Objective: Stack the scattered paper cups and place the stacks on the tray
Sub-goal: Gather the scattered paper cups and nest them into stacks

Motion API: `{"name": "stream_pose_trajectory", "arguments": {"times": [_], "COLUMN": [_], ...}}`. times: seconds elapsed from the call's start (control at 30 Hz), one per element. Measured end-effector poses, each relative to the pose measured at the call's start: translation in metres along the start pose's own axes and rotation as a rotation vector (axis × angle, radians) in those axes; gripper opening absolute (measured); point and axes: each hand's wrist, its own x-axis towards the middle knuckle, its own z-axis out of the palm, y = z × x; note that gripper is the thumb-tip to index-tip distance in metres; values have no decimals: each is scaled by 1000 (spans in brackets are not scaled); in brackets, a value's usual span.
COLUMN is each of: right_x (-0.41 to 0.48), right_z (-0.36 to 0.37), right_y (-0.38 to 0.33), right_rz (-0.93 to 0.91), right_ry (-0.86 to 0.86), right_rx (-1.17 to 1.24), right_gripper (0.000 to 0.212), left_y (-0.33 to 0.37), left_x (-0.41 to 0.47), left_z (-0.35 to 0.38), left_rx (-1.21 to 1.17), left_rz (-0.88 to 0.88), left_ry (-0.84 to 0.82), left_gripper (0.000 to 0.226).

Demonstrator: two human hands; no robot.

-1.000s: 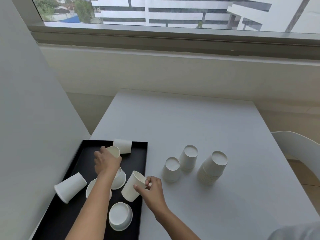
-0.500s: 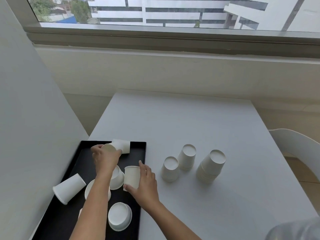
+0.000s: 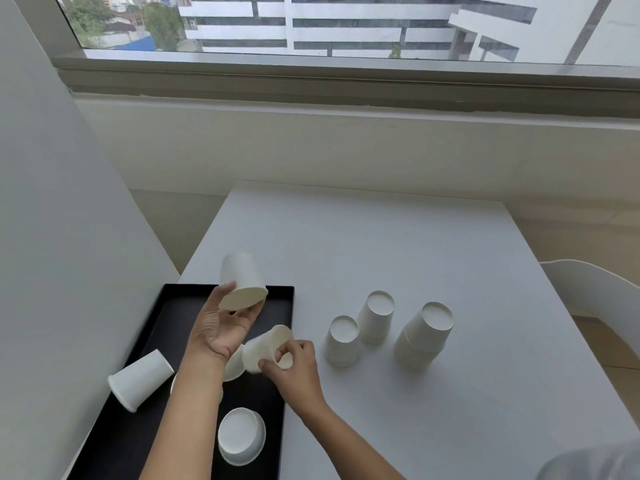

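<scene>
plain white paper cups [image 3: 343,340], black tray [image 3: 166,306], white table [image 3: 381,244], white chair [image 3: 595,292]

Head cam, wide-angle, looks forward and down from the near side of the white table [image 3: 398,244]. Forearms enter from the bottom edge. The left hand [image 3: 221,329] gripping a raised cup [image 3: 242,282] and the right hand [image 3: 294,363] pinching a tilted cup [image 3: 265,348] sit closest, low-centre. The black tray [image 3: 162,310] is cut off bottom-left. The window [image 3: 346,26] spans the top, far behind the table.
</scene>
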Motion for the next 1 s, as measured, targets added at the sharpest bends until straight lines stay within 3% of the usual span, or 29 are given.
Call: {"name": "stream_pose_trajectory", "arguments": {"times": [0.07,0.17,0.3,0.43,0.57,0.67,0.77,0.87,0.93,1.0], "right_x": [-6,-14,-23,-31,-38,-39,-37,-36,-36,-36], "right_z": [-8,-20,-34,-43,-52,-58,-66,-79,-91,-103], "right_y": [0,-2,2,-1,-10,-17,-24,-26,-26,-29], "right_rz": [-14,-97,-255,-339,-384,-269,-140,-78,-87,-128], "right_ry": [36,90,155,219,273,227,144,86,90,118], "right_rx": [102,104,8,65,187,368,766,1128,1220,1246], "right_gripper": [22,23,22,17,17,15,14,16,22,30], "left_y": [-4,-8,-12,-16,-20,-22,-31,-51,-69,-89], "left_x": [0,1,1,0,0,1,3,2,3,6], "left_z": [2,3,2,-3,-3,-4,-1,6,8,6], "left_rx": [-51,-58,-103,-89,-85,-23,156,503,729,922], "left_rz": [56,140,155,113,127,139,203,321,369,414], "left_ry": [-13,-38,-99,-105,-106,-134,-113,-155,-174,-198], "left_gripper": [10,11,35,48,35,28,25,47,70,72]}}
